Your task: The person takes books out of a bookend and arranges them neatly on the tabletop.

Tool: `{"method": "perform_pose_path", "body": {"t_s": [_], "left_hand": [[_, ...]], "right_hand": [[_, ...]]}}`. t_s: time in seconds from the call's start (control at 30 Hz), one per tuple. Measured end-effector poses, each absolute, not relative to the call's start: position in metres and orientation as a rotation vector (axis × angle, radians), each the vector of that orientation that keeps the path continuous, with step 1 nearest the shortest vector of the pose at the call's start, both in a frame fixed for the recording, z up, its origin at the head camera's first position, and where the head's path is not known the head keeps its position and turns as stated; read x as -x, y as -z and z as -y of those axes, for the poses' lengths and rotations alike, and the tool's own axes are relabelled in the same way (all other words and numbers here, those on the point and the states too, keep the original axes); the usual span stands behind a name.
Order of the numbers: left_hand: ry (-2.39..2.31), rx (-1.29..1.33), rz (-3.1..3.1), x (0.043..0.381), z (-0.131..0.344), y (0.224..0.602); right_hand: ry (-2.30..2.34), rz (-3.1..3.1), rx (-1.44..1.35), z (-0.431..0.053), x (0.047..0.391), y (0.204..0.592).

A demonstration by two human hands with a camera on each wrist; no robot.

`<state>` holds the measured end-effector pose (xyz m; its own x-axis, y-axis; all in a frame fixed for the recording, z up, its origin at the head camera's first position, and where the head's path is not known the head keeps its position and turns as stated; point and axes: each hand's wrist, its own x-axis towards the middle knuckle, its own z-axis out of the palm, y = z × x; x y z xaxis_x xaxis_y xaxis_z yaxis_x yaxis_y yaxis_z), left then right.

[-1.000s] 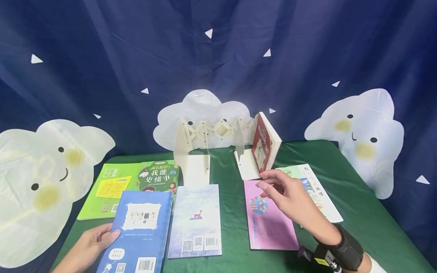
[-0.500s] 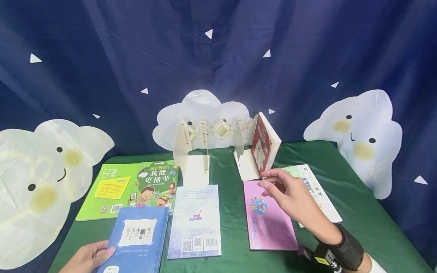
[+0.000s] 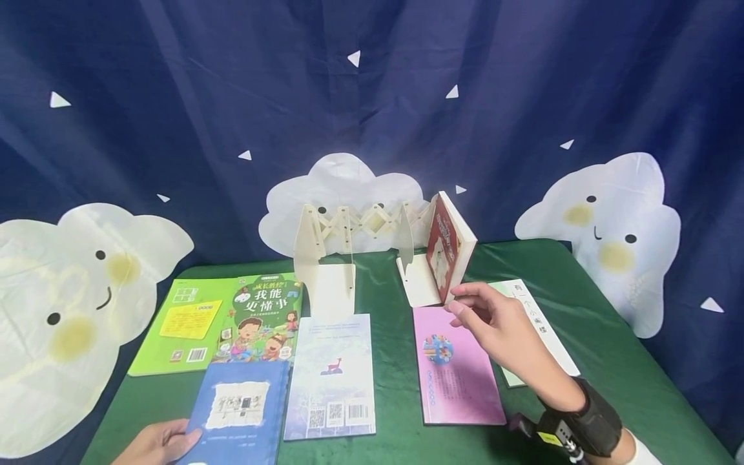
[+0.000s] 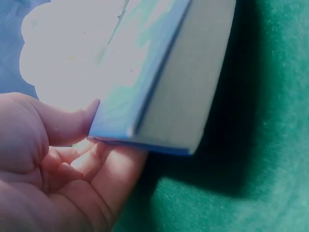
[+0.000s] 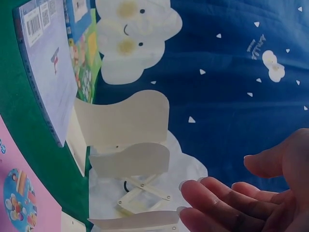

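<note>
My left hand (image 3: pixel 159 442) holds a thick blue book (image 3: pixel 241 436) by its left edge, thumb on the cover and fingers beneath. The left wrist view shows this book (image 4: pixel 193 72) clear of the green cloth, with a shadow beside it. My right hand (image 3: pixel 502 332) hovers above a pink book (image 3: pixel 459 368), fingertips right at the lower corner of a red-covered book (image 3: pixel 444 252). That red book stands on end in a cream expandable book rack (image 3: pixel 334 284). In the right wrist view the fingers of my right hand (image 5: pixel 241 203) are loosely bent with nothing between them.
Left of the rack lie a light green book (image 3: pixel 174 349) and a darker green picture book (image 3: pixel 264 316). A pale lavender book (image 3: pixel 331 400) lies in front of the rack. A white book (image 3: pixel 552 342) is partly behind my right hand. A blue curtain (image 3: pixel 232 77) hangs behind.
My left hand has lowered the blue book toward me, uncovering more of the green picture book. The right hand has shifted slightly right and now covers more of the white book.
</note>
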<state>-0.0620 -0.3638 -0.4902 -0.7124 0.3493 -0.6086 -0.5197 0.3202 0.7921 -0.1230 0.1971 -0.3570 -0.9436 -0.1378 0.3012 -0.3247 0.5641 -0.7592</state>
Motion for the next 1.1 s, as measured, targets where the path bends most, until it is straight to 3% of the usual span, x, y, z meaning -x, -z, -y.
{"method": "perform_pose_path", "body": {"t_s": [0.5,0.8,1.1], "left_hand": [[-1.509,0.171,-1.84,0.07,0.35,0.481],[-0.781,0.299,-2.42,0.075,0.333,0.472],[-0.565,0.284,-2.463,0.079,0.335,0.473]], "right_hand": [[-1.318,2.599,-0.367,-0.201,0.125,0.361],[-1.307,2.582,-0.364,-0.201,0.125,0.362],[-1.315,2.596,-0.344,-0.204,0.125,0.362]]}}
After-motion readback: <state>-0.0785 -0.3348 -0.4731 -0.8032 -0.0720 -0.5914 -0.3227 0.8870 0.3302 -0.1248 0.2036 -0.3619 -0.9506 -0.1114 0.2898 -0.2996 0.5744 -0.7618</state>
